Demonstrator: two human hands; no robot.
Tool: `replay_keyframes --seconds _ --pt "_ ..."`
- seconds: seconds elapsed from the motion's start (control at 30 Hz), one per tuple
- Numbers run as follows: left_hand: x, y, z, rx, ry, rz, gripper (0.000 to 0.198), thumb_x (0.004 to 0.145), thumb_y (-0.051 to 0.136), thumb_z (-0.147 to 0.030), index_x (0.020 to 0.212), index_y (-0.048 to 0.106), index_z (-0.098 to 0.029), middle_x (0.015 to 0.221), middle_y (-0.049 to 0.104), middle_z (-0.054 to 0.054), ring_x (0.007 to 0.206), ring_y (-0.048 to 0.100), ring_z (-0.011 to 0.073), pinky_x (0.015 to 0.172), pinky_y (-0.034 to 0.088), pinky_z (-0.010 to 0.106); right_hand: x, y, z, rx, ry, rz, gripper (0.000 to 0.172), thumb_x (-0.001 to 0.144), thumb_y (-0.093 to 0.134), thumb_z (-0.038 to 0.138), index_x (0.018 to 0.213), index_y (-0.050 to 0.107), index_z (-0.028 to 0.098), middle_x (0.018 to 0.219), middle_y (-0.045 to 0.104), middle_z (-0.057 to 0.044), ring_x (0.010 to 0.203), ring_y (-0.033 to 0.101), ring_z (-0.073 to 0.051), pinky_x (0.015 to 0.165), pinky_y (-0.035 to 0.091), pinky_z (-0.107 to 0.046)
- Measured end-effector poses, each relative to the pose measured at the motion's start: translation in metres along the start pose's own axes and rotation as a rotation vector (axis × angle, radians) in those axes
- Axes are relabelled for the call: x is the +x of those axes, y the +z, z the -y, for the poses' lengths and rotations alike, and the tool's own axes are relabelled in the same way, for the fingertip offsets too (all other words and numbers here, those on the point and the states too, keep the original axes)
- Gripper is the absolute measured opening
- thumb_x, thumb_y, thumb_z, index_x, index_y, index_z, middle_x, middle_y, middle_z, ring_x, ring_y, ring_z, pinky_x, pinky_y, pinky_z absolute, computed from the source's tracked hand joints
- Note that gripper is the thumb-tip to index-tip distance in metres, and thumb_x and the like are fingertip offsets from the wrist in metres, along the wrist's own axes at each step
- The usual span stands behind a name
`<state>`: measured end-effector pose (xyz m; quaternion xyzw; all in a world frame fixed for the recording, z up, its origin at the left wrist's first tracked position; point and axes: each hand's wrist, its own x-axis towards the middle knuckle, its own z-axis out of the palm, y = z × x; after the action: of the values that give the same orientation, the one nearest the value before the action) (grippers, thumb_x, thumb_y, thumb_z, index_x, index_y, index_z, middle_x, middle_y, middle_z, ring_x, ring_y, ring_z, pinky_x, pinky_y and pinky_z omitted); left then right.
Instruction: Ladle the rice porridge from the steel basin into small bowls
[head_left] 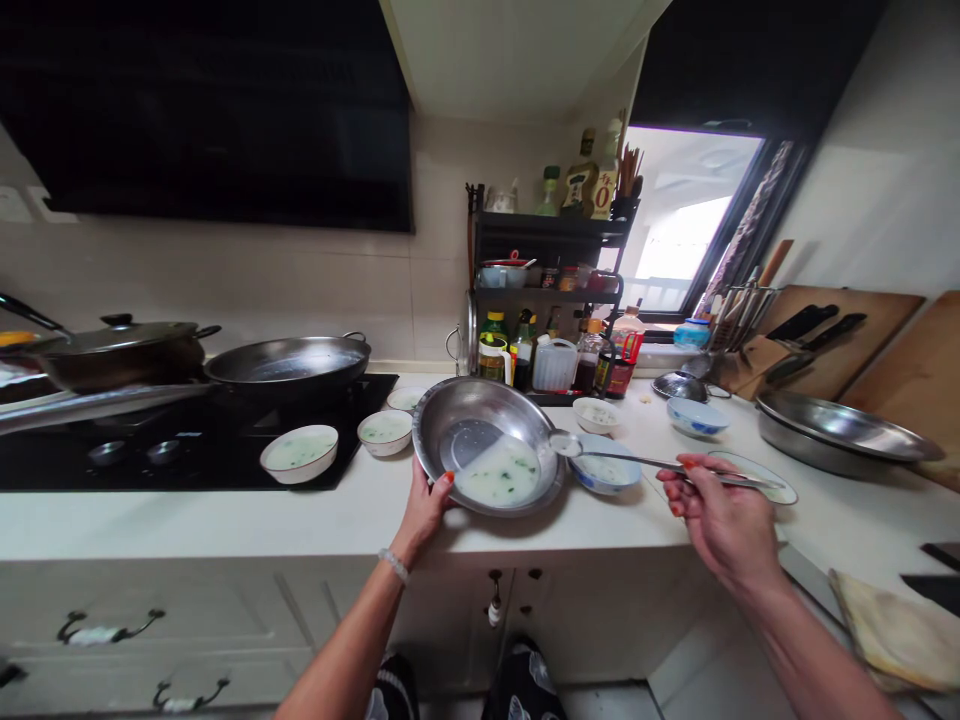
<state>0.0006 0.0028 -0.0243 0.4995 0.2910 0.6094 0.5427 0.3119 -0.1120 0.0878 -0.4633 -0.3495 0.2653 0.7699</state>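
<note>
My left hand (431, 500) grips the near-left rim of a metal basin (442, 430), which is tilted to the right. Pale soup with green bits (501, 474) has pooled in its lower right part. In my right hand (720, 510) is the handle of a metal ladle (566, 444), its head just past the basin's right rim and above a blue-patterned bowl (600, 480). That bowl holds some of the same pale liquid. A small white bowl (598, 414) with similar contents sits behind it.
Left of the basin stand soup-filled bowls (385, 432), one (300, 452) on the stove's edge. A wok (289, 362) and a lidded pot (120, 345) rest on the stove. Behind is a condiment rack (551, 295). At right are a blue bowl (697, 417), metal pans (844, 430) and a knife block (750, 365).
</note>
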Motion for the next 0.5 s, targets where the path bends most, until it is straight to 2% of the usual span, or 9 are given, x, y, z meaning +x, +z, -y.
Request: replay_keyframes --seconds 0.1,0.2,0.37,0.43,0.5 --pt "0.0 0.0 0.0 0.015 0.014 -0.005 0.087 0.078 0.064 -0.046 0.149 0.015 -0.031 0.144 0.04 0.013 0.109 0.057 0.028 0.076 0.057 0.037 0.009 -0.012 0.002 -0.064 -0.08 -0.047 0.03 0.062 0.075 0.033 0.081 0.057 0.019 0.057 0.066 -0.002 0.044 0.057 -0.012 0.036 0.042 -0.02" --pt "0.0 0.001 -0.001 0.026 0.033 -0.015 0.087 0.078 0.065 -0.046 0.149 0.017 -0.028 0.143 0.041 0.014 0.112 0.055 0.0287 0.08 0.056 0.039 0.009 -0.027 -0.004 -0.281 -0.214 0.006 0.026 0.071 0.071 0.038 0.084 0.057 0.02 0.058 0.064 0.0 0.044 0.057 -0.013 0.038 0.047 -0.024" --pt "0.0 0.0 -0.001 0.013 0.003 0.0 0.086 0.079 0.064 -0.045 0.149 0.015 -0.032 0.142 0.042 0.012 0.108 0.057 0.027 0.077 0.057 0.038 -0.002 -0.049 -0.018 -0.686 -0.492 0.32 0.017 0.085 0.057 0.032 0.097 0.061 0.021 0.063 0.062 0.0 0.047 0.058 -0.014 0.047 0.052 -0.029" --pt "0.0 0.0 0.0 0.022 0.004 -0.006 0.086 0.079 0.063 -0.046 0.149 0.016 -0.032 0.14 0.044 0.012 0.105 0.058 0.0267 0.074 0.057 0.036 -0.006 -0.054 -0.018 -0.775 -0.643 0.446 0.016 0.085 0.055 0.026 0.099 0.063 0.023 0.069 0.063 -0.001 0.052 0.06 -0.015 0.053 0.054 -0.03" --pt "-0.001 0.0 0.001 0.05 0.019 -0.032 0.086 0.078 0.063 -0.046 0.149 0.017 -0.031 0.137 0.047 0.012 0.102 0.06 0.0263 0.072 0.057 0.036 -0.007 -0.055 -0.016 -0.806 -0.78 0.511 0.017 0.084 0.055 0.02 0.099 0.064 0.024 0.073 0.065 -0.003 0.059 0.063 -0.017 0.059 0.054 -0.031"
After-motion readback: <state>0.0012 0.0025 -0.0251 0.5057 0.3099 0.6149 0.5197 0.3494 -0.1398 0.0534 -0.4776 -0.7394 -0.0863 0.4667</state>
